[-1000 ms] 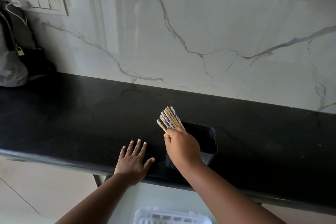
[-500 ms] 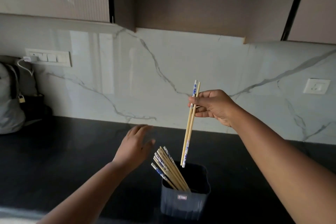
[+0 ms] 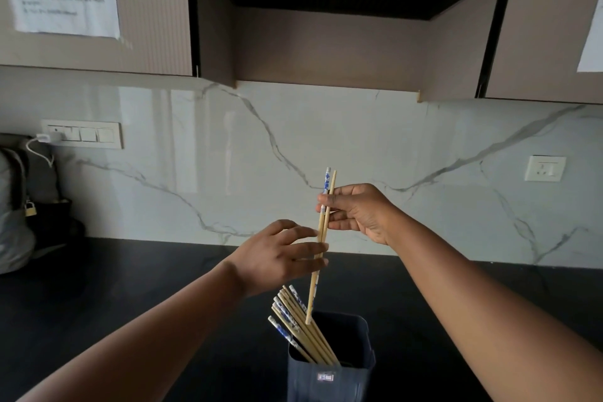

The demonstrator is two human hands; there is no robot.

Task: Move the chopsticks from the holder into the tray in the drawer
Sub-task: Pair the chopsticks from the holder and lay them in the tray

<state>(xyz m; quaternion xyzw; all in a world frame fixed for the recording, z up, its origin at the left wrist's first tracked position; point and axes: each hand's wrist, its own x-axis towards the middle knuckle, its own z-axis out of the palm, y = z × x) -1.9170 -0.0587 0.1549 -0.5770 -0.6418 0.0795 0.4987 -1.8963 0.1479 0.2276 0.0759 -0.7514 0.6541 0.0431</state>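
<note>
While apparently pinched: chopsticks (image 3: 323,232) between fingers (image 3: 326,198).

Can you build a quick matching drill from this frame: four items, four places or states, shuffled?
Items:
1. right hand
2. left hand
3. holder
4. backpack

Places or states:
A. far left, against the wall
B. pinching two chopsticks near their tops
C. on the counter, more chopsticks leaning inside
D. fingers spread, at the middle of the lifted pair

Pairs: 1-B, 2-D, 3-C, 4-A
</note>
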